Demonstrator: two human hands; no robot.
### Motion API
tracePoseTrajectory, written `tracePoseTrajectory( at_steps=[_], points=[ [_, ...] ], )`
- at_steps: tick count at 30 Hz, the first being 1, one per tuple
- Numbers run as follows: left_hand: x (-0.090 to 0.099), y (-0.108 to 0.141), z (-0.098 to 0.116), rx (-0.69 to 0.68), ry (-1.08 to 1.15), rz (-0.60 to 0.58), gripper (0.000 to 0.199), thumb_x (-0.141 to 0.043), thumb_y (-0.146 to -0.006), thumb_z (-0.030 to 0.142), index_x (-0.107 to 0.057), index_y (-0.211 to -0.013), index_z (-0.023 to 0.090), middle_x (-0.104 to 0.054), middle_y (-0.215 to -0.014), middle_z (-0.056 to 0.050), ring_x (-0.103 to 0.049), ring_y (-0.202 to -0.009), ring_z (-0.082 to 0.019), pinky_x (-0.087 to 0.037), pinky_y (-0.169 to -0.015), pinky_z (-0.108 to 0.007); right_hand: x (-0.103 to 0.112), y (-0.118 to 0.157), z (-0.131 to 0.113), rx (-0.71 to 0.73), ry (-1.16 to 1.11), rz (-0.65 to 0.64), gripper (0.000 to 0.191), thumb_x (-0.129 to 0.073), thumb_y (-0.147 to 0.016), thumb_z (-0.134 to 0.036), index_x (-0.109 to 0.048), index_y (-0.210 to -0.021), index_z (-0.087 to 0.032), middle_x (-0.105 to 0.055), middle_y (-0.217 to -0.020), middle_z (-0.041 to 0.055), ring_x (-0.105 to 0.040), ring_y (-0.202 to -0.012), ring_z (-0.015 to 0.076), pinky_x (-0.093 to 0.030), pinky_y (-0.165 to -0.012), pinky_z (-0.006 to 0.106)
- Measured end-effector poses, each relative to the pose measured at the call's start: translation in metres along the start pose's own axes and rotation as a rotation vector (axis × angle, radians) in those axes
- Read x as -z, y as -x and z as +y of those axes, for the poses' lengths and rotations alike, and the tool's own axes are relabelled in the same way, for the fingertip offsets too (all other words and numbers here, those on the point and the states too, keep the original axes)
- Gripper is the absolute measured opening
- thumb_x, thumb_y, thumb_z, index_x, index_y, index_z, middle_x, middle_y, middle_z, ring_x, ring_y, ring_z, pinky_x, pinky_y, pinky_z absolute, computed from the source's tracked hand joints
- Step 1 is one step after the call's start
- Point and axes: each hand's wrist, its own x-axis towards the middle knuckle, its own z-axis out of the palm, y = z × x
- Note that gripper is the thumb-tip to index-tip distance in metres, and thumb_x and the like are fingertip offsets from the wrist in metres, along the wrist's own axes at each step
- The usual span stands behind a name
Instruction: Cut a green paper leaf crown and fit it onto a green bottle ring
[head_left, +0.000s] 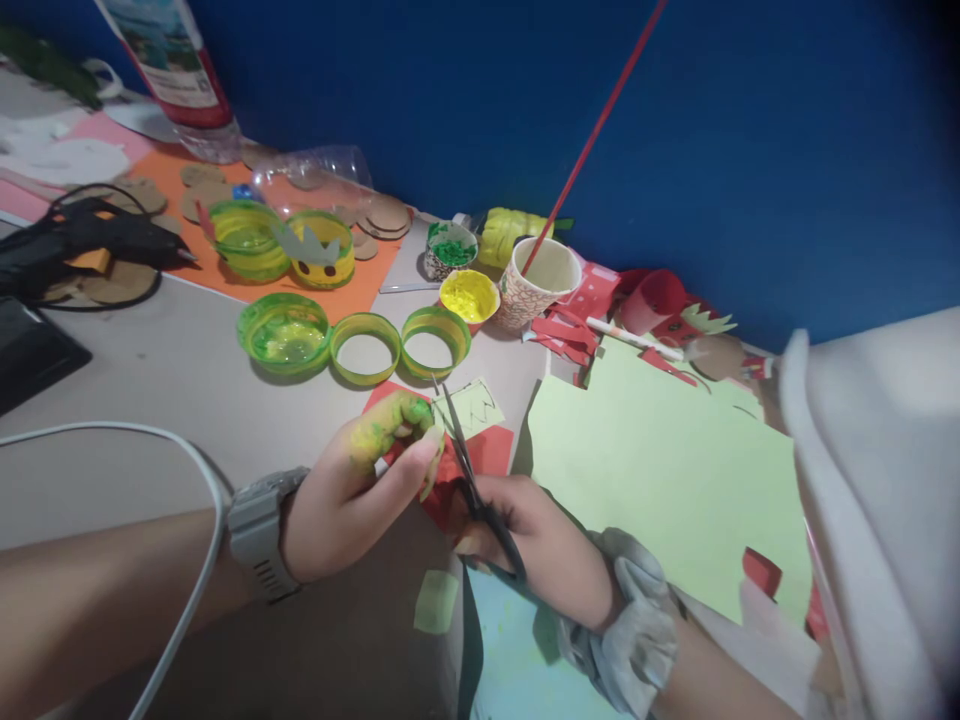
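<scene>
My left hand (pixel 375 480), smeared with green and yellow paint, pinches the left end of a small pale green paper piece (pixel 480 405) that has a zigzag line drawn on it. In my right hand (pixel 532 540) is a pair of black-handled scissors (pixel 469 475). The blades point up and away from me, parted at the tips, beside the paper's left part; whether they touch it I cannot tell. A red sheet (pixel 491 450) lies below the paper. Just beyond stand two yellow-green painted rings (pixel 365 348) and a painted bottle bottom (pixel 283 335).
Paint cups (pixel 469 298) and a patterned paper cup (pixel 538 285) with a red stick stand at the back. A large light green sheet (pixel 675 460) lies right, a blue sheet (pixel 525 640) in front. A glue gun (pixel 82 245) and a white cable (pixel 191 460) are left.
</scene>
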Motion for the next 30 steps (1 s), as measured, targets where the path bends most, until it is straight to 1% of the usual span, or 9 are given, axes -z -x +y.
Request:
tracePoseTrajectory(
  at_steps=[5, 9, 13, 17, 22, 30],
  points=[
    [0.0023, 0.0019, 0.0003, -0.002, -0.010, -0.007, 0.023, -0.040, -0.098, 0.019, -0.046, -0.075, 0.020, -0.047, -0.065, 0.005, -0.045, -0.059, -0.008, -0.039, -0.058, -0.021, -0.0006, -0.0002, 0.0006, 0.003, 0.000, -0.004, 0.054, -0.057, -0.078, -0.068, -0.050, -0.069, -0.015, -0.045, -0.061, -0.0031, -0.037, -0.057, 0.0094, -0.033, -0.052, 0.020],
    [0.0022, 0.0030, -0.0007, 0.008, -0.006, -0.004, 0.024, -0.040, -0.098, 0.020, -0.046, -0.075, 0.020, -0.047, -0.064, 0.006, -0.044, -0.058, -0.007, -0.038, -0.058, -0.020, -0.0010, -0.0013, -0.0004, 0.009, -0.002, 0.012, 0.050, -0.062, -0.078, -0.063, -0.049, -0.068, -0.016, -0.043, -0.060, -0.0039, -0.036, -0.057, 0.0088, -0.032, -0.052, 0.019],
    [0.0009, 0.0018, -0.0012, 0.033, -0.007, -0.006, 0.025, -0.040, -0.098, 0.020, -0.045, -0.074, 0.020, -0.046, -0.063, 0.006, -0.043, -0.057, -0.007, -0.038, -0.057, -0.020, -0.0004, -0.0012, -0.0025, 0.013, 0.003, 0.007, 0.046, -0.064, -0.080, -0.058, -0.051, -0.068, -0.016, -0.043, -0.060, -0.0041, -0.036, -0.057, 0.0086, -0.032, -0.053, 0.019],
    [0.0007, -0.0004, 0.0005, 0.022, -0.029, -0.012, 0.027, -0.039, -0.098, 0.020, -0.046, -0.072, 0.019, -0.047, -0.064, 0.005, -0.045, -0.059, -0.008, -0.039, -0.060, -0.021, 0.0000, -0.0004, -0.0026, -0.007, 0.009, -0.006, 0.046, -0.064, -0.079, -0.058, -0.050, -0.068, -0.016, -0.044, -0.062, -0.0037, -0.037, -0.059, 0.0092, -0.033, -0.054, 0.020],
    [0.0023, 0.0018, 0.0010, -0.001, -0.028, -0.027, 0.027, -0.039, -0.098, 0.019, -0.045, -0.072, 0.019, -0.045, -0.062, 0.005, -0.042, -0.056, -0.008, -0.036, -0.056, -0.021, -0.0004, -0.0001, -0.0014, -0.009, -0.006, 0.003, 0.046, -0.065, -0.078, -0.057, -0.049, -0.067, -0.016, -0.043, -0.060, -0.0043, -0.037, -0.057, 0.0089, -0.033, -0.053, 0.020],
    [0.0029, 0.0017, -0.0001, -0.006, -0.053, -0.041, 0.027, -0.038, -0.099, 0.022, -0.045, -0.073, 0.019, -0.046, -0.064, 0.004, -0.045, -0.061, -0.009, -0.037, -0.060, -0.022, 0.0004, -0.0005, 0.0010, -0.025, 0.029, 0.008, 0.048, -0.062, -0.080, -0.060, -0.048, -0.066, -0.016, -0.042, -0.059, -0.0042, -0.036, -0.057, 0.0092, -0.032, -0.053, 0.021]
  ],
)
